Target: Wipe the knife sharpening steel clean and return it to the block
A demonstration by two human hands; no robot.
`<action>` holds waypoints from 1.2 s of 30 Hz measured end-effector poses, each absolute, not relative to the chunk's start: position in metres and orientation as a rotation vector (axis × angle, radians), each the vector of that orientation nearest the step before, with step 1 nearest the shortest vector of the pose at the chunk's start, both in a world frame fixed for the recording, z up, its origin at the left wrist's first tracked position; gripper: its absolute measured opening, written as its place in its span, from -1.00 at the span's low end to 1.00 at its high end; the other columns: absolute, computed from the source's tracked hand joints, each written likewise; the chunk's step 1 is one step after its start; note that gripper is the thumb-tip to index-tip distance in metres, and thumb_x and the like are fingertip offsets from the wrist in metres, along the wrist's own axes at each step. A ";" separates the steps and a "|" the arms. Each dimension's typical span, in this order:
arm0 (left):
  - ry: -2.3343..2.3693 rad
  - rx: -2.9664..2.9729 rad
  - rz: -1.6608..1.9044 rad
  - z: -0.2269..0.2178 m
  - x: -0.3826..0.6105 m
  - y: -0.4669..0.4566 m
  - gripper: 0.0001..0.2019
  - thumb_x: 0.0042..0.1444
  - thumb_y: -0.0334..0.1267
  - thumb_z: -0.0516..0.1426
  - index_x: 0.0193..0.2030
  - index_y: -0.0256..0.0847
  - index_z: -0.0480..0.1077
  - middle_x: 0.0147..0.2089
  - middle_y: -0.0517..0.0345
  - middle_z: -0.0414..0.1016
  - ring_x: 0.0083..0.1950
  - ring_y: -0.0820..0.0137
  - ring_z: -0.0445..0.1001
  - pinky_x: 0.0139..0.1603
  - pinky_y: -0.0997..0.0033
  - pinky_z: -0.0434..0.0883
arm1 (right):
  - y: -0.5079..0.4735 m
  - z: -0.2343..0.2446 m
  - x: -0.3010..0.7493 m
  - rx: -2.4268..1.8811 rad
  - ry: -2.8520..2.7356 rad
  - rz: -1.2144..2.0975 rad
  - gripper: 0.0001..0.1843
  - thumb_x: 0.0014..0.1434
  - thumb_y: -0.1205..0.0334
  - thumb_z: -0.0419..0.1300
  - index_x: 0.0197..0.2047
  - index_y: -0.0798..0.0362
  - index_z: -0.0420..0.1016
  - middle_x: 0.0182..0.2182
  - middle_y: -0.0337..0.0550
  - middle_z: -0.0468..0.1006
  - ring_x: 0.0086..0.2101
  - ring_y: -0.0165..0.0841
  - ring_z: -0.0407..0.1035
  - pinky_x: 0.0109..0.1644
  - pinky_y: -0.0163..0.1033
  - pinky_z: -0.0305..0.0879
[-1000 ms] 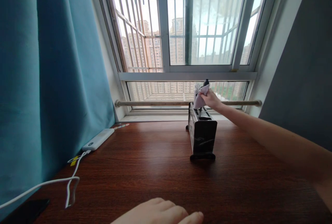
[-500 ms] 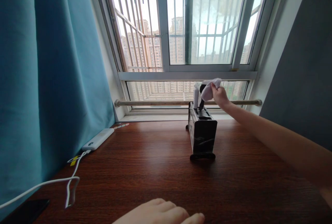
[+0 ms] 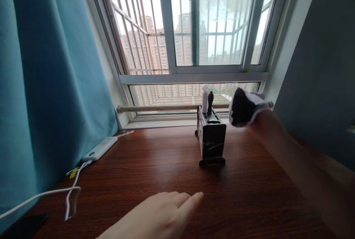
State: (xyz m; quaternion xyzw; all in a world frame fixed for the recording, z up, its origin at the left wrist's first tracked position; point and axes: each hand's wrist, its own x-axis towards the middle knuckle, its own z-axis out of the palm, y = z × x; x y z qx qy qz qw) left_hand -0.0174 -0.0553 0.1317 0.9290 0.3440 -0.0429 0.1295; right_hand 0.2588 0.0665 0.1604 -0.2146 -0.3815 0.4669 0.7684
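My right hand (image 3: 259, 119) is raised above the desk, to the right of a black knife block (image 3: 211, 139), and is closed around a white cloth (image 3: 244, 106) that covers most of the fingers. The block stands upright on the dark wooden desk (image 3: 172, 172) near the window, with a white handle (image 3: 204, 99) and a black handle (image 3: 210, 101) sticking out of its top. My left hand (image 3: 158, 215) lies flat on the desk near the front edge, fingers together and pointing right, holding nothing.
A white power strip (image 3: 100, 148) lies at the desk's left side with a white cable (image 3: 55, 194) trailing forward. A dark phone (image 3: 23, 226) sits at the front left corner. A teal curtain (image 3: 47, 84) hangs left; a window rail (image 3: 166, 108) runs behind.
My right hand has pulled away from the handles in the knife block, moving right and toward me with the cloth. My left hand slid slightly forward on the desk. The view shifted a little.
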 end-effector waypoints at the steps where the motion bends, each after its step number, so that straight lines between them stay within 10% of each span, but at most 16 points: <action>1: 1.065 2.681 -0.023 0.131 -0.015 -0.051 -0.48 0.12 -0.20 0.10 0.23 -0.17 0.16 0.04 -0.02 0.45 -0.06 0.25 0.49 -0.05 0.35 0.43 | 0.053 0.141 0.251 -0.509 -0.763 1.173 -0.84 0.19 0.41 0.09 -0.39 0.00 0.36 -0.44 -0.25 0.43 -0.43 -0.42 0.38 -0.35 -0.33 0.41; 5: 1.168 2.472 0.485 0.119 0.003 -0.014 -0.55 0.15 0.00 0.04 0.10 -0.21 0.28 0.05 -0.05 0.43 0.02 0.22 0.42 0.03 0.23 0.36 | 0.018 0.081 0.217 -0.620 -0.461 1.649 -0.67 0.34 0.24 -0.08 -0.28 0.13 0.47 -0.37 -0.08 0.49 -0.41 -0.35 0.40 -0.31 -0.27 0.40; 13: 0.893 1.780 0.417 0.087 0.032 0.051 -0.53 0.09 0.11 0.03 -0.24 -0.38 0.35 -0.34 0.05 0.45 -0.33 0.39 0.44 -0.30 0.39 0.41 | 0.028 0.035 0.194 -0.475 -0.221 1.879 -0.44 0.32 -0.12 -0.17 -0.25 0.09 0.50 -0.43 -0.06 0.51 -0.38 -0.20 0.43 -0.26 -0.12 0.37; 24: 1.051 1.809 0.634 0.098 0.018 0.060 -0.73 0.07 -0.15 0.05 -0.40 -0.38 0.35 -0.41 0.12 0.40 -0.36 0.42 0.33 -0.30 0.44 0.30 | 0.021 -0.007 0.178 -0.699 -0.112 1.914 -0.46 0.32 -0.15 -0.11 -0.23 0.16 0.40 -0.44 -0.10 0.48 -0.41 -0.28 0.40 -0.38 -0.22 0.31; 36: 1.284 2.028 0.556 0.122 -0.030 0.048 -0.71 0.11 -0.10 0.00 -0.42 -0.30 0.33 -0.43 0.17 0.41 -0.37 0.41 0.33 -0.35 0.48 0.26 | 0.012 0.006 0.183 -0.548 -0.361 1.796 -0.77 0.08 0.46 0.25 -0.15 0.23 0.44 -0.24 0.01 0.53 -0.27 -0.29 0.44 -0.21 -0.29 0.39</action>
